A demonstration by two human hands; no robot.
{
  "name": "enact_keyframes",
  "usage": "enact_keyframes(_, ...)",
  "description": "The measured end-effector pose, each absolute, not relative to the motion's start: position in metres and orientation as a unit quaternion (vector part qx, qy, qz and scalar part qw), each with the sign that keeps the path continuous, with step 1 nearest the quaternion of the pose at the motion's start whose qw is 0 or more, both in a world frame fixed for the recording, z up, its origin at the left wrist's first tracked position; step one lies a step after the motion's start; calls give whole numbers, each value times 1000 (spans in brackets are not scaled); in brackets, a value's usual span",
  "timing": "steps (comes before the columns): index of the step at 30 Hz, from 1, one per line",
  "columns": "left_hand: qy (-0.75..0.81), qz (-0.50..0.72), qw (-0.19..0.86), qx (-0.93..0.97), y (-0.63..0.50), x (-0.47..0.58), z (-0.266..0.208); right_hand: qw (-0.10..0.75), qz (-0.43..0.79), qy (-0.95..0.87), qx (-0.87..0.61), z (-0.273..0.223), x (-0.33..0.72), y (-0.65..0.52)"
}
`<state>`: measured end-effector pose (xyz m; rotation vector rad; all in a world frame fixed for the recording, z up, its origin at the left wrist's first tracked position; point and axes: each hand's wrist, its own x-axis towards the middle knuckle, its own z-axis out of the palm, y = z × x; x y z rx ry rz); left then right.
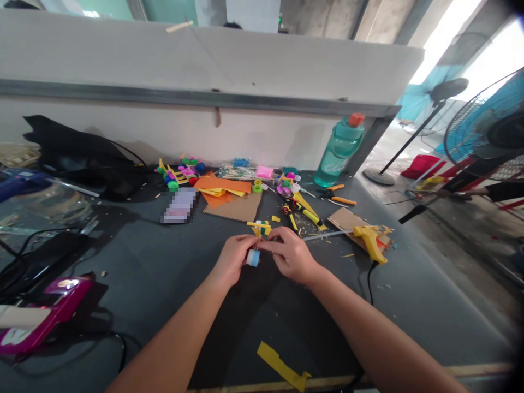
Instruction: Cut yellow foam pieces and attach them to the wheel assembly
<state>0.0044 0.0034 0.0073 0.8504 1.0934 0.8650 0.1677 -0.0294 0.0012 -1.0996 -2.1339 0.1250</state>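
Note:
Above the dark table, my left hand (236, 257) is closed, pinching a small handmade craft model (262, 229) of yellow strips with a green-and-white round part on top. A blue-and-white bottle cap (252, 257) sits at the model's lower end, beside my left fingers. My right hand (292, 255) meets the model from the other side, its fingers closed in on the yellow part and one finger stretched toward my left fingertips. The exact grip point is too small to make out. Right of my right hand lies a yellow glue gun (370, 241) with a clear glue stick (325, 235) pointing toward the hand.
Behind the hands lie orange paper (229, 185), cardboard (235, 209), yellow-black pliers (307, 212), orange-handled cutters (341, 197) and colourful craft models (180, 173). A teal bottle (338, 153) stands at the back right. A magenta device (61, 303) and cables lie left; a yellow strip (282, 367) lies in front.

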Motion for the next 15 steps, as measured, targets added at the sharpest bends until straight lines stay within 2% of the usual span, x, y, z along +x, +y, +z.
enact_keyframes(4, 481, 375, 675, 414, 1, 7, 3, 455, 114, -706, -530, -3, 162, -27)
enact_keyframes(11, 487, 357, 608, 516, -7, 12, -6, 450, 120, -647, -604, -4, 151, -27)
enact_keyframes(15, 458, 354, 635, 512, -8, 14, -2, 459, 126, -625, -619, -3, 151, -27)
